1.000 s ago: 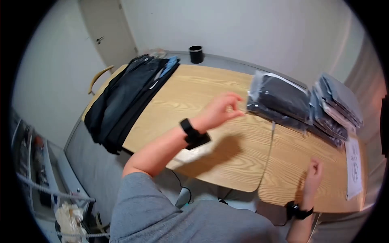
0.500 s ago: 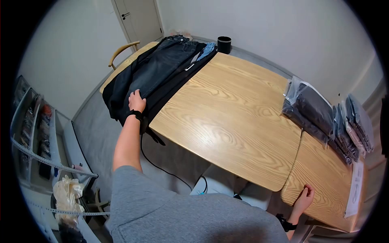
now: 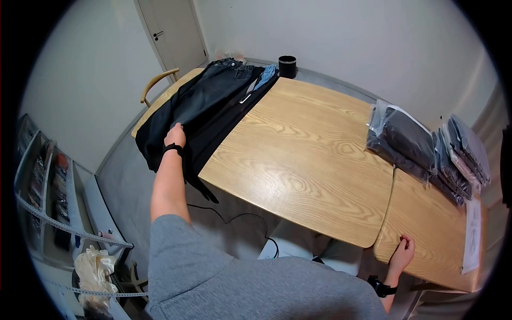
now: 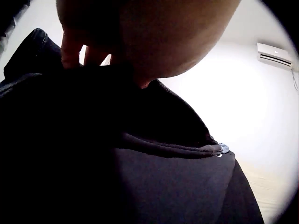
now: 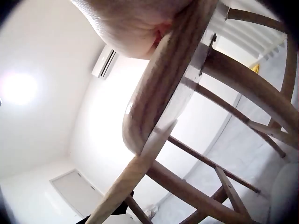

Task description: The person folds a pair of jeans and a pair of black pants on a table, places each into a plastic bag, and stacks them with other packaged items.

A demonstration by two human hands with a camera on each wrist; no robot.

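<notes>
1. Jeans [image 3: 205, 101], dark and laid lengthwise with other garments, cover the far left part of the wooden table [image 3: 298, 160]. The left hand [image 3: 175, 136] is at their near part, away from the waistband. The right hand [image 3: 404, 255] lies by the table's near right edge, its fingers loosely bent with nothing in them. Packed garments in clear bags [image 3: 408, 136] sit on the right side. The jeans should be limp, fairly weighty for cloth and not fragile; a grip through both layers near the leg ends, matched by one at the waistband, would probably limit sagging. The bags look more slippery.

2. Left wrist view: fingers [image 4: 71, 49] and thumb [image 4: 144, 84] pinch a raised edge of dark cloth, the gap between them narrow, which the head view largely hides. The cloth hangs in soft folds; how many layers are caught, I cannot tell. An air conditioner [image 4: 274, 55] also shows, absent from the head view.

3. Right wrist view: the palm side is near a rounded wooden edge [image 5: 154, 79], with wooden bars [image 5: 257, 81] beyond that the head view does not show this way. Its fingertips are hidden here.
</notes>
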